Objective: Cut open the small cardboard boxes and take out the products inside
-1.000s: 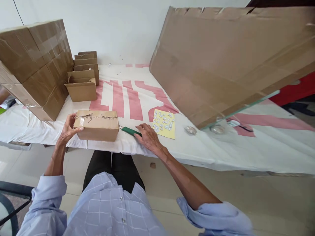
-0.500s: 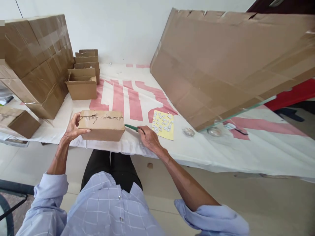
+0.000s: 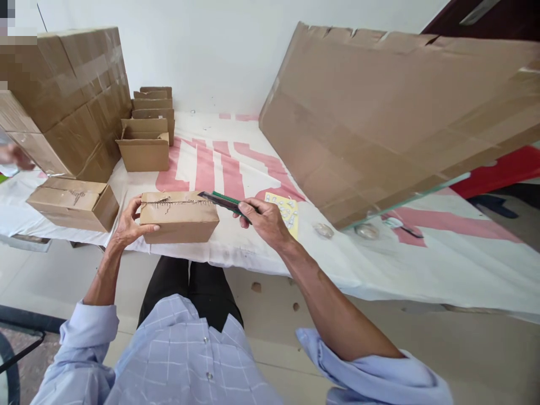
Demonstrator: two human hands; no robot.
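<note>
A small closed cardboard box (image 3: 180,225) sits near the table's front edge, its top seam ragged and torn. My left hand (image 3: 131,224) grips the box's left end, thumb along the front face and fingers behind. In my right hand (image 3: 265,220) is a green box cutter (image 3: 223,201), its dark blade pointing left over the right part of the box's top. From this angle I cannot tell whether the blade touches the cardboard. Partly behind my right hand lies a yellow sheet (image 3: 291,211) bearing several small whitish pieces.
Another closed carton (image 3: 76,203) lies to the left, below a stack of large taped cartons (image 3: 90,101). Open small boxes (image 3: 143,154) stand in a row behind. A big cardboard panel (image 3: 379,118) leans at right. Another person's hand (image 3: 17,156) shows at far left.
My right hand has lifted the box cutter from beside the box to over its top right. The left carton has shifted right, and another person's hand has come into view there.
</note>
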